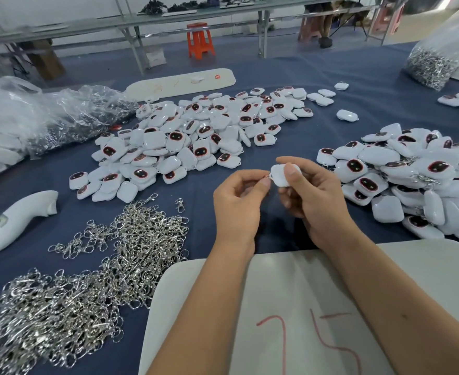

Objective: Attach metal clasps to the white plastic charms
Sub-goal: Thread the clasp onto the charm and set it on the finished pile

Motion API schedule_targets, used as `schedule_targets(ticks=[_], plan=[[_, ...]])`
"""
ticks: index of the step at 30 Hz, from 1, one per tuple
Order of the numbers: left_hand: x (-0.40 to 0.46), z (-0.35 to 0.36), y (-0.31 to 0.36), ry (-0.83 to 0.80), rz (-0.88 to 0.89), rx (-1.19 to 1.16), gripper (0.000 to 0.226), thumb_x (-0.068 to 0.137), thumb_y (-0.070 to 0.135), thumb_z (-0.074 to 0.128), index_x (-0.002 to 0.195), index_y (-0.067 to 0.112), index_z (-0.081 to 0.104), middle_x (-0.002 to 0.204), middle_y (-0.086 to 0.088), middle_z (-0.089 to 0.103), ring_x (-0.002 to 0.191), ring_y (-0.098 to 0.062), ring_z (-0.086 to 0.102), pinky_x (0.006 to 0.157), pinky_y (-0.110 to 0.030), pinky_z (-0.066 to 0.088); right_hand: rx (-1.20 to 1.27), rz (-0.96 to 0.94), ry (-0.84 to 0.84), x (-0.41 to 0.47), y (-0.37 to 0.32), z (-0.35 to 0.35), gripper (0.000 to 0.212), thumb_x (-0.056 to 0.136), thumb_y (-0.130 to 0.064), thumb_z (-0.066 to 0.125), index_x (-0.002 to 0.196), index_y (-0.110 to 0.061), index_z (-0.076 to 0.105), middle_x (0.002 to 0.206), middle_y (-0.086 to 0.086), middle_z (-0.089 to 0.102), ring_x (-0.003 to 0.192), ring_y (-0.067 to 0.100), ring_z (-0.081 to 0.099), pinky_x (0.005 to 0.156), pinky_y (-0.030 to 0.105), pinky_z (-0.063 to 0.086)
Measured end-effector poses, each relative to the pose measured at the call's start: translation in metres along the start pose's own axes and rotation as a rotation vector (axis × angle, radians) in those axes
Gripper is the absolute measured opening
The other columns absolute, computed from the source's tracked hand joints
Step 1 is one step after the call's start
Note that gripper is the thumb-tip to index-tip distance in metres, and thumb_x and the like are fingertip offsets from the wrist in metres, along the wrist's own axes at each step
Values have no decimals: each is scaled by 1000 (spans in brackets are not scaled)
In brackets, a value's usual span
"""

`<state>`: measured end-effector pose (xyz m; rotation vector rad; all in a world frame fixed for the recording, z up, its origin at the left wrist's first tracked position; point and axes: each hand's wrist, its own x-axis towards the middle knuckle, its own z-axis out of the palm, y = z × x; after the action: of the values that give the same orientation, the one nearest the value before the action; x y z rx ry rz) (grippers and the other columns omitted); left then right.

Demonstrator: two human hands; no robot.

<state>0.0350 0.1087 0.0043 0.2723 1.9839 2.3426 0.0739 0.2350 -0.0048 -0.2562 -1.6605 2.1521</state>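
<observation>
Charm [281, 176] in white plastic sat just right of the frame's centre, where our right hand [313, 196] gripped it between thumb and fingers while our left hand [239, 201] pinched a small metal clasp [266, 177] against its left edge. We had loose charms [195, 139] heaped above the hands and a second heap [412, 180] at the right, with a pile of metal clasps [87, 266] at the lower left on the blue cloth [317, 123]. We rested our forearms over a pale board [290, 307] marked in red at the bottom.

Both hands meet above the blue worktop [290, 125]: the right hand [313, 197] grips a white charm [280, 176], the left hand [239, 201] pinches a small clasp [266, 177] at its edge.
</observation>
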Motion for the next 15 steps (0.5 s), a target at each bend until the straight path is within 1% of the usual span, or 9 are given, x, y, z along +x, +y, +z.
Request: schedule_targets(ticks=[2,3,6,8,10,12,13,15], plan=[[-2,5,0,-11,-171,-278,15,92,-5,68,92,9,73,83,-10,75,76,-18,70,75,-26,58,29,-6,4,1,1,0,15,105,-21,62,117,-15,68,64,0,60,48,12,50,41,19,34],[-4,7,0,-11,-233,-369,14,92,-6,67,94,7,71,84,-13,75,75,-20,71,74,-25,59,39,-7,8,1,1,0,14,104,-21,62,116,-15,67,64,0,60,48,13,50,40,20,33],[-6,10,1,-3,-314,-466,11,94,-5,66,94,5,70,87,-15,74,78,-21,72,76,-24,60,47,-26,-9,1,0,0,14,105,-19,61,115,-12,66,65,1,61,51,14,51,42,21,34],[-6,10,1,25,-313,-503,11,94,-5,66,92,5,71,86,-14,74,77,-19,71,76,-24,60,71,-19,-49,0,-1,1,17,105,-13,60,120,-8,66,70,3,64,54,14,53,45,21,36],[-6,12,1,88,-306,-544,13,93,-6,66,90,5,71,82,-12,73,73,-18,70,73,-23,60,115,6,-97,-2,-2,2,22,102,-4,61,124,-6,64,76,7,66,57,13,54,48,21,39],[-5,12,-2,147,-238,-499,15,92,-7,66,88,6,71,77,-10,72,69,-16,67,70,-24,58,117,17,-126,-3,-2,3,30,99,4,62,128,-4,62,76,8,65,57,13,55,50,20,41],[-3,11,-4,172,-175,-415,17,92,-7,68,85,8,71,74,-8,72,68,-16,66,70,-25,57,103,14,-130,-3,-2,3,32,97,7,62,128,-3,62,74,9,64,57,13,55,51,20,41],[2,5,-7,199,-5,-145,21,90,-4,71,81,15,71,76,-5,73,71,-16,66,72,-29,56,90,1,-127,-3,-2,3,32,96,7,64,126,-3,62,71,11,62,58,14,54,51,20,41]])
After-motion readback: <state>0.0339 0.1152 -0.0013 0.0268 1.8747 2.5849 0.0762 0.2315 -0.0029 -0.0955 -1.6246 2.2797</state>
